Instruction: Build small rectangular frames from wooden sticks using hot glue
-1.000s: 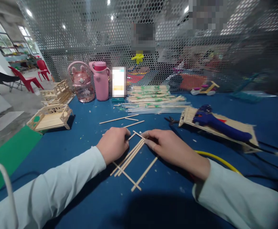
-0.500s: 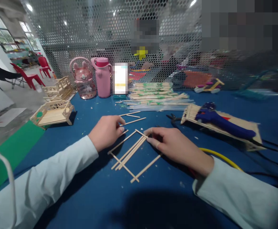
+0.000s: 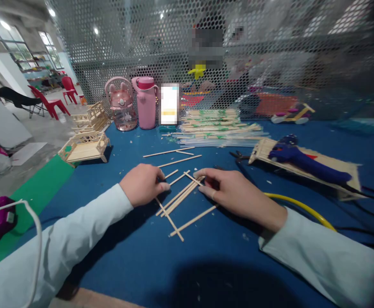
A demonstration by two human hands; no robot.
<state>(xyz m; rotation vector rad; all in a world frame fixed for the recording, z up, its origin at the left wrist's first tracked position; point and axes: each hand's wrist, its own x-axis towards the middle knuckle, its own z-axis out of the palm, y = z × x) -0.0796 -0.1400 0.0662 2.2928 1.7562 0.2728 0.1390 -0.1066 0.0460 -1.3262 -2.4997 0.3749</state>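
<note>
Several thin wooden sticks (image 3: 182, 197) lie in a loose frame shape on the blue table, some side by side in the middle. My left hand (image 3: 145, 184) is at the frame's left side, thumb and fingertips close round a stick there. At the upper right corner, my right hand (image 3: 228, 188) has its thumb and fingers on the end of a short stick (image 3: 191, 177). A lower stick (image 3: 195, 220) runs up towards my right palm. Farther back lie a long stick (image 3: 180, 161) and another (image 3: 161, 152).
Pink bottle (image 3: 146, 105), clear bottle (image 3: 122, 111), lit phone (image 3: 169, 105) and stick bundles (image 3: 219, 128) stand or lie at the back. Small wooden models (image 3: 87, 149) are left; a blue glue gun (image 3: 311, 164), pliers (image 3: 240, 157) and yellow cable (image 3: 298, 207) are right.
The view has shifted a little. My left hand has moved nearer the frame's left stick, and the frame's sticks have changed angle slightly. My right hand keeps its place at the upper right corner.
</note>
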